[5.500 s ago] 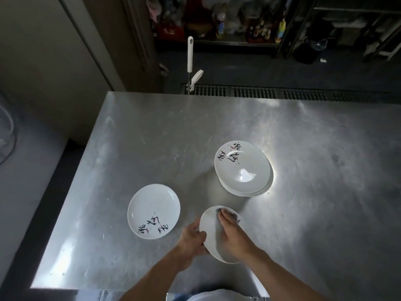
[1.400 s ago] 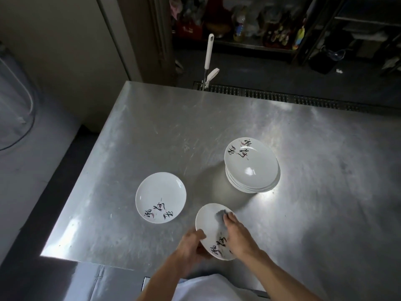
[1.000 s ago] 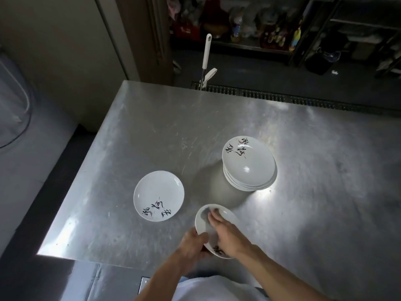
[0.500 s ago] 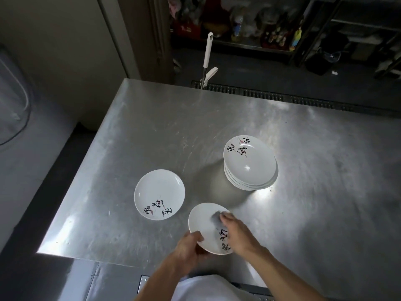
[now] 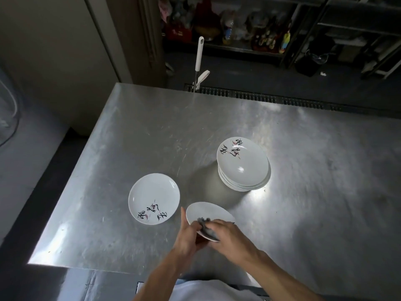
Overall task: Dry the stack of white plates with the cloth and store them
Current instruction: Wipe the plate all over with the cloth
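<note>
Mid-wipe, the left hand (image 5: 187, 236) grips the rim of a plate (image 5: 208, 212) while the right hand (image 5: 227, 233) clutches the cloth (image 5: 204, 223) against it; next, probably, stacking it on the lone plate (image 5: 154, 197) at nine o'clock.

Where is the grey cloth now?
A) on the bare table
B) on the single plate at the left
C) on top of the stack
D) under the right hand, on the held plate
D: the right hand holds the cloth against the held plate, which the left hand grips; the single plate and the stack carry nothing.
</note>
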Tool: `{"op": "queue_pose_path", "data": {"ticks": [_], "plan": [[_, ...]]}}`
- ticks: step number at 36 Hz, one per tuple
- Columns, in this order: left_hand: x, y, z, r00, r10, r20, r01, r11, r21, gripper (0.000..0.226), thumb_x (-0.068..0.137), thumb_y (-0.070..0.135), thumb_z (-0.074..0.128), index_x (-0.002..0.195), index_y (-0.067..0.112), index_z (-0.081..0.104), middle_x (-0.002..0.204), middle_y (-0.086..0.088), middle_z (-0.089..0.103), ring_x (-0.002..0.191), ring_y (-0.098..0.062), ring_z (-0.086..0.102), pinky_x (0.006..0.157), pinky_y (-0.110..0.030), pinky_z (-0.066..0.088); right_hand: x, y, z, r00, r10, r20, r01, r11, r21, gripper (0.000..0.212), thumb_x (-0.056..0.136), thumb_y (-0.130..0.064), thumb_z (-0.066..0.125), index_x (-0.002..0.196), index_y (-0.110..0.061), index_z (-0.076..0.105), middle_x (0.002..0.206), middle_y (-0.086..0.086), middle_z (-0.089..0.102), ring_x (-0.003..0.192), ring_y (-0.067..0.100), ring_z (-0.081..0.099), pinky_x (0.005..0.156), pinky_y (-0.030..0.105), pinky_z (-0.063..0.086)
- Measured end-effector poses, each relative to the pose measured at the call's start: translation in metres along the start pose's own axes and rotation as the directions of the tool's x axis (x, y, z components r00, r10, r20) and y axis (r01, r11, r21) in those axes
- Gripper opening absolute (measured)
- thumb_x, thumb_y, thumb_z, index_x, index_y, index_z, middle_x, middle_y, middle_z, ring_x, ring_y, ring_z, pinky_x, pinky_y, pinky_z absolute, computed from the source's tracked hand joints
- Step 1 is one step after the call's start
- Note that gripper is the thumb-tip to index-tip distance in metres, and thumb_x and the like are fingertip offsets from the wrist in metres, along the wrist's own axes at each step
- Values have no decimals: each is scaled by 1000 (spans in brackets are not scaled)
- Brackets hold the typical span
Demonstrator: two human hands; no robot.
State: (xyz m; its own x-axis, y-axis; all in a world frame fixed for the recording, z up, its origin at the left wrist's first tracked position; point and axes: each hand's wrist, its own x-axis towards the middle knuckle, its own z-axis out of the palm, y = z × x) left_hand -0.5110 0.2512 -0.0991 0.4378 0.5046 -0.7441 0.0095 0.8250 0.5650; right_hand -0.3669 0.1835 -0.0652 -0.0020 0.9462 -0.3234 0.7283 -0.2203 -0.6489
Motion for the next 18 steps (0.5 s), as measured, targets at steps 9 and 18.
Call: {"op": "queue_pose_path", "data": {"ticks": [9,18], "plan": [[6,9,-15,922,388,10,-306,711,634,30,86,69,63,102,44,66,122,7,45,121,-11,51,110,-30,38,18,11,-49,994,96,-59,-89,990,112,22,75,-19,78,94,-25,72,71,-16,64,65,1,57,58,18,44],[17,21,-35,789,536,301,-527,338,780,9,97,46,62,95,39,57,91,34,65,82,9,59,84,-26,44,25,23,-66,988,65,-140,-46,990,135,41,70,-23,85,106,-28,68,90,-24,60,86,-8,56,72,8,39]]}}
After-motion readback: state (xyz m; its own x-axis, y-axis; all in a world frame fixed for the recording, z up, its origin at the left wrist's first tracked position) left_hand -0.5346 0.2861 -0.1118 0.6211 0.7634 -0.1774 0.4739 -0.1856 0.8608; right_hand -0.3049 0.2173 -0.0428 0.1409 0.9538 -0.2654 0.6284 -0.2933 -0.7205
